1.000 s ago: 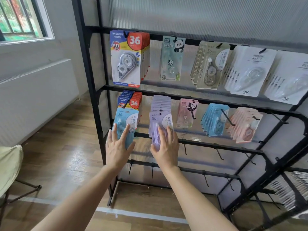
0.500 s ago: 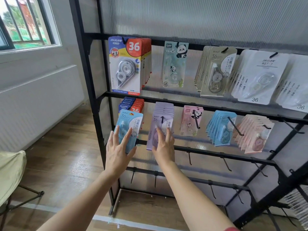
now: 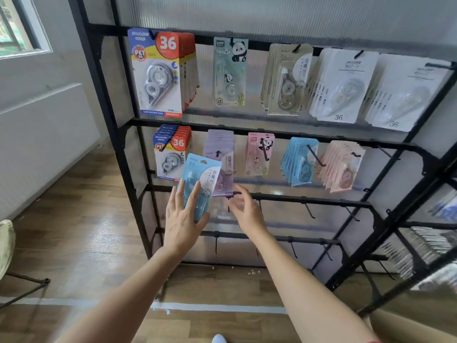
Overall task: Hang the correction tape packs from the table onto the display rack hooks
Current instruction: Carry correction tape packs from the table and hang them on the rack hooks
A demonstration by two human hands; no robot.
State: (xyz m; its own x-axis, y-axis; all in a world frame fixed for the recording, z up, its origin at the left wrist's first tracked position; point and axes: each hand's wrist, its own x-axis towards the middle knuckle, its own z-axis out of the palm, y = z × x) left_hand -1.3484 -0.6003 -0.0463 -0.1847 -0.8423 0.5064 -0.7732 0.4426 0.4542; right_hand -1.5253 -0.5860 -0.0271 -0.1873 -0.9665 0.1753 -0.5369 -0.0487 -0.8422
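Currently at the hanging step. Left hand (image 3: pixel 183 219), fingers straight, presses on a blue correction tape pack (image 3: pixel 201 174) held before the second row, overlapping the lilac packs (image 3: pixel 221 144), apparently unhooked. Right hand (image 3: pixel 244 209) blurred, loosely curled, empty. Next move calls for aligning its hang-hole with a free hook (image 3: pixel 309 211).

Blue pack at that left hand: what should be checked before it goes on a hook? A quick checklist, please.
1. Blue pack held firmly: cannot tell; the left hand lays straight fingers on its front.
2. Pack right way up: ok, its print reads upright.
3. Pack hung: not ok, it is on no hook yet.
4. Right hand free: ok, it holds nothing.
5. Empty hook nearby: ok, several on the lower bar.
6. Matching blue stack: ok, its hook tip sticks out.
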